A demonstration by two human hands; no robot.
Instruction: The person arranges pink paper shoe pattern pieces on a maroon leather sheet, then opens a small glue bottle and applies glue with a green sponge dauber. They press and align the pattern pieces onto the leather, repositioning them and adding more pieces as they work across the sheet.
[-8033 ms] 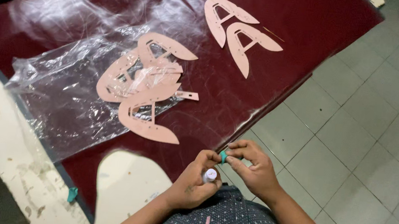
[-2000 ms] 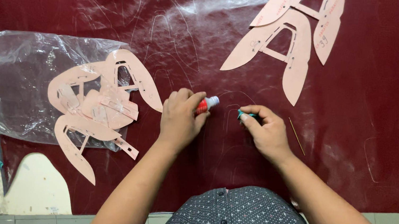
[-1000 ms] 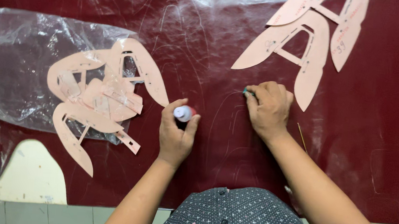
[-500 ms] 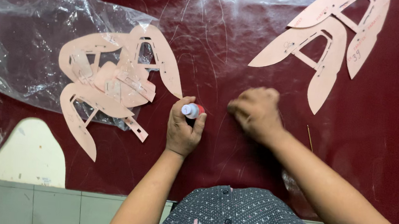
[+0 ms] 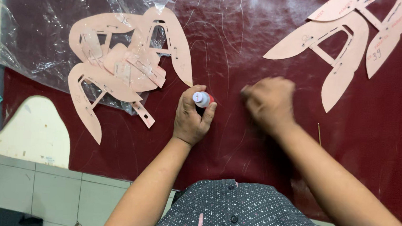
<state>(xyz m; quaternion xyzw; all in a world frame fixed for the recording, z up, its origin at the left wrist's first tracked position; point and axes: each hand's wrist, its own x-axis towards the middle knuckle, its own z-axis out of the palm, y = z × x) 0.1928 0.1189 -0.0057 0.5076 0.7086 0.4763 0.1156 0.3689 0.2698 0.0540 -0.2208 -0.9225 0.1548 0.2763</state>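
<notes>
Smearing is the risk—the left hand (image 5: 192, 119) pinches a small red-and-white bottle (image 5: 202, 99) upright on the maroon sheet (image 5: 390, 142), while the blurred right hand (image 5: 268, 104), fisted at 3 o'clock, rubs.

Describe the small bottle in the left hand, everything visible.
The bottle is small, with a red body and a white round cap facing the camera. It looks like plastic. The left hand grips it, fingers wrapped round its body, so most of it is hidden. It is held over the dark red sheet, near a pink template.
</notes>
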